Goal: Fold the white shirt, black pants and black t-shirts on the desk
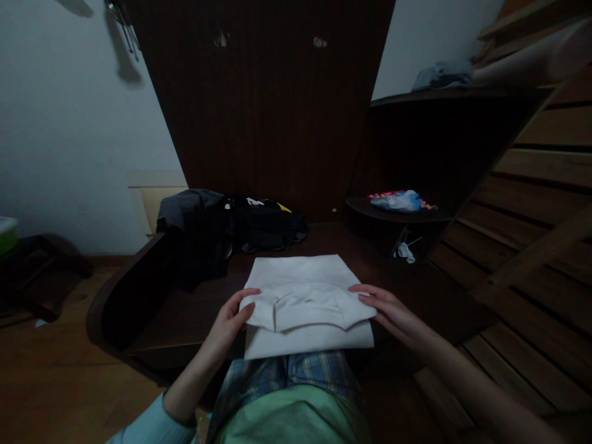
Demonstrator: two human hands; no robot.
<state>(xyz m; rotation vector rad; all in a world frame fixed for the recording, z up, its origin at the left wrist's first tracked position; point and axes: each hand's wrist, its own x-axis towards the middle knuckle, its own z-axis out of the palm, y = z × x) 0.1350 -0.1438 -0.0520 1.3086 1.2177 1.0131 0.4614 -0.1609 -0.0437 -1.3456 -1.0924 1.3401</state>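
A folded white shirt (309, 271) lies at the front edge of the dark wooden bench, with its collar-like fold raised in the middle. My left hand (238, 311) pinches the left end of this upper fold between thumb and fingers. At the opposite end, my right hand (382, 305) grips the cloth, its fingers on top and its thumb hidden. Below the fold, a flat white layer sticks out towards my lap; whether it is the same garment I cannot tell.
Dark clothes (263, 225) are heaped at the back left of the bench (176, 320). A plastic bag (400, 201) rests on a corner shelf at right, with crumpled white material (405, 252) beneath. Wooden slats (531, 246) stand along the right side. A dark panel (268, 111) rises behind.
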